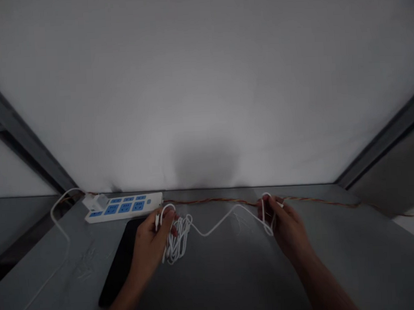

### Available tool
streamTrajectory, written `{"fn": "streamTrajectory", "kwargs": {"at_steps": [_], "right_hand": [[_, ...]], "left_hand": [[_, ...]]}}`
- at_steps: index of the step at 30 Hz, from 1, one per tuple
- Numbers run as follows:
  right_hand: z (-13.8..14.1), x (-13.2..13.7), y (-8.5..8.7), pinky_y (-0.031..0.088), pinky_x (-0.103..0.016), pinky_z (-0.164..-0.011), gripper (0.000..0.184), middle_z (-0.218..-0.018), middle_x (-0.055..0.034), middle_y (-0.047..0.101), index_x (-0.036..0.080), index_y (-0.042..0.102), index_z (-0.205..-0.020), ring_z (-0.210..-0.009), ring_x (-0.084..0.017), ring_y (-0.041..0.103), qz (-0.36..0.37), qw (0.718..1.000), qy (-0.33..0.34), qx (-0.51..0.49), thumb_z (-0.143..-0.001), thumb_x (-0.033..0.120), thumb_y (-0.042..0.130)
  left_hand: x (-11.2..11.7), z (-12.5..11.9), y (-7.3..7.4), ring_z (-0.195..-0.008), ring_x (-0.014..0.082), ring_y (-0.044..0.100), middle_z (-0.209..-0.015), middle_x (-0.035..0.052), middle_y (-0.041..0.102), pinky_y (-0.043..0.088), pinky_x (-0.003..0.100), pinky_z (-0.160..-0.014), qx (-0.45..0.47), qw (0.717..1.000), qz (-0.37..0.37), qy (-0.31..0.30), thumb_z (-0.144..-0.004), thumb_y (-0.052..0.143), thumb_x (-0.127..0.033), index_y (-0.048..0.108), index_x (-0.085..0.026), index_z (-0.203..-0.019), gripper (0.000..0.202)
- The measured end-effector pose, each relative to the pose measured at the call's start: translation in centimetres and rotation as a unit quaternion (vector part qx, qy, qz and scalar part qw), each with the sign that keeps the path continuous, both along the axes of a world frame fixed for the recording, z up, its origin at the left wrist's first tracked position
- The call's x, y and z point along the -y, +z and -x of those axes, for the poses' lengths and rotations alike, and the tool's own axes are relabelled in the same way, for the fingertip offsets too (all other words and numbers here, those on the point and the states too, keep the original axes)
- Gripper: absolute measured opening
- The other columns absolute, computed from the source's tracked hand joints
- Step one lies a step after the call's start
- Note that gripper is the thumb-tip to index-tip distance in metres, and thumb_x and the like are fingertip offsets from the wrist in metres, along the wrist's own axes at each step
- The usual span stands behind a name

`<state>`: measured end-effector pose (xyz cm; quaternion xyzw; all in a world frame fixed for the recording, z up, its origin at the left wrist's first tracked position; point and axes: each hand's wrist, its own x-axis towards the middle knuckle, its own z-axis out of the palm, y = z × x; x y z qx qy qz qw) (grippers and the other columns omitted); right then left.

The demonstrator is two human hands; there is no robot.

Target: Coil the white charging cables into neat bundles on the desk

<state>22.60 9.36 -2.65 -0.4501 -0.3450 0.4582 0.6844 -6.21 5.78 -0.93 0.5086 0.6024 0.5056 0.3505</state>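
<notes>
A thin white cable [214,226] runs slack between my two hands over a grey table [234,274]. My left hand [152,239] is closed on a bundle of several loops of the white cable [178,242] that hangs down from its fingers. My right hand [285,225] pinches a small loop of the same cable near its far end. Both hands hover just above the table near its back edge.
A white power strip with blue sockets [122,207] lies at the back left with a white plug [94,201] in it. A dark flat pad [120,266] lies under my left forearm. A twisted orange wire [317,201] runs along the back edge by the white wall.
</notes>
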Motion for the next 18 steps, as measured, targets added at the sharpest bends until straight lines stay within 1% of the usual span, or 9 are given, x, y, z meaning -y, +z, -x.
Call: {"fn": "streamTrajectory", "kwargs": {"at_steps": [3,5,8,10,11,13,15,16,18], "right_hand": [[0.2,0.5,0.3,0.047,-0.025,-0.054,0.039,-0.077,-0.0042,0.073,0.019,0.071,-0.081,-0.059,-0.013,0.057,0.005,0.996,0.059,0.067,-0.068,0.055,0.079],[0.3,0.6,0.5,0.045,-0.025,-0.051,0.040,-0.084,-0.0080,0.074,0.018,0.071,-0.082,-0.068,-0.017,0.061,0.011,0.993,0.079,0.090,-0.072,0.056,0.075],[0.3,0.5,1.2,0.045,-0.024,-0.050,0.040,-0.083,-0.0095,0.074,0.018,0.069,-0.080,-0.079,-0.022,0.064,0.029,0.992,0.104,0.068,-0.072,0.057,0.075],[0.3,0.3,1.7,0.044,-0.024,-0.049,0.039,-0.079,-0.0082,0.073,0.018,0.069,-0.078,-0.079,-0.022,0.065,0.047,0.989,0.132,0.046,-0.071,0.055,0.076],[0.2,0.2,1.9,0.043,-0.023,-0.049,0.038,-0.078,-0.0074,0.072,0.018,0.069,-0.077,-0.076,-0.021,0.064,0.056,0.987,0.149,0.037,-0.071,0.055,0.077],[0.1,0.0,1.9,0.043,-0.022,-0.050,0.035,-0.079,-0.0055,0.072,0.018,0.072,-0.079,-0.071,-0.017,0.063,0.063,0.983,0.171,0.016,-0.070,0.051,0.080],[-0.3,0.0,1.3,0.044,-0.021,-0.052,0.035,-0.085,-0.0034,0.072,0.020,0.075,-0.087,-0.067,-0.013,0.060,0.058,0.983,0.176,-0.002,-0.066,0.046,0.084],[-0.5,0.0,0.8,0.044,-0.020,-0.054,0.036,-0.088,-0.0021,0.072,0.021,0.076,-0.091,-0.066,-0.011,0.059,0.052,0.984,0.169,-0.010,-0.064,0.043,0.086],[-0.8,0.0,-0.3,0.045,-0.019,-0.056,0.039,-0.088,-0.0003,0.072,0.024,0.076,-0.097,-0.063,-0.010,0.056,0.047,0.987,0.154,-0.017,-0.064,0.042,0.087]], "left_hand": [[-0.5,0.2,0.5,-0.062,0.0168,0.067,-0.078,0.0042,0.073,0.043,0.020,-0.048,0.014,0.999,0.006,-0.035,-0.080,0.064,-0.056,0.067,-0.017,-0.098,0.042],[-0.9,0.4,0.8,-0.076,0.0204,0.071,-0.093,0.0081,0.075,0.046,0.021,-0.053,0.034,0.997,0.022,-0.067,-0.082,0.064,-0.054,0.066,-0.017,-0.104,0.043],[-1.0,1.0,1.2,-0.088,0.0238,0.071,-0.107,0.0117,0.073,0.039,0.019,-0.045,0.062,0.992,0.050,-0.098,-0.085,0.061,-0.054,0.063,-0.017,-0.114,0.047],[-0.9,1.5,1.2,-0.093,0.0247,0.070,-0.115,0.0128,0.071,0.034,0.017,-0.042,0.089,0.988,0.055,-0.110,-0.086,0.061,-0.051,0.061,-0.018,-0.120,0.047],[-0.9,1.7,1.0,-0.096,0.0248,0.069,-0.119,0.0128,0.069,0.034,0.017,-0.042,0.107,0.986,0.050,-0.120,-0.085,0.062,-0.048,0.060,-0.019,-0.121,0.047],[-0.9,2.0,0.5,-0.099,0.0250,0.068,-0.127,0.0123,0.065,0.038,0.018,-0.044,0.141,0.979,0.032,-0.141,-0.084,0.064,-0.044,0.060,-0.020,-0.124,0.047],[-0.9,2.1,-0.2,-0.098,0.0246,0.067,-0.130,0.0118,0.063,0.041,0.020,-0.047,0.152,0.976,0.010,-0.156,-0.084,0.065,-0.043,0.060,-0.021,-0.125,0.048],[-0.9,2.1,-0.6,-0.093,0.0233,0.068,-0.129,0.0116,0.064,0.043,0.020,-0.047,0.146,0.977,0.002,-0.155,-0.084,0.065,-0.044,0.060,-0.021,-0.126,0.048],[-1.0,2.0,-1.2,-0.074,0.0170,0.066,-0.121,0.0106,0.068,0.044,0.021,-0.049,0.120,0.982,-0.010,-0.144,-0.084,0.065,-0.046,0.060,-0.021,-0.126,0.049]]}}
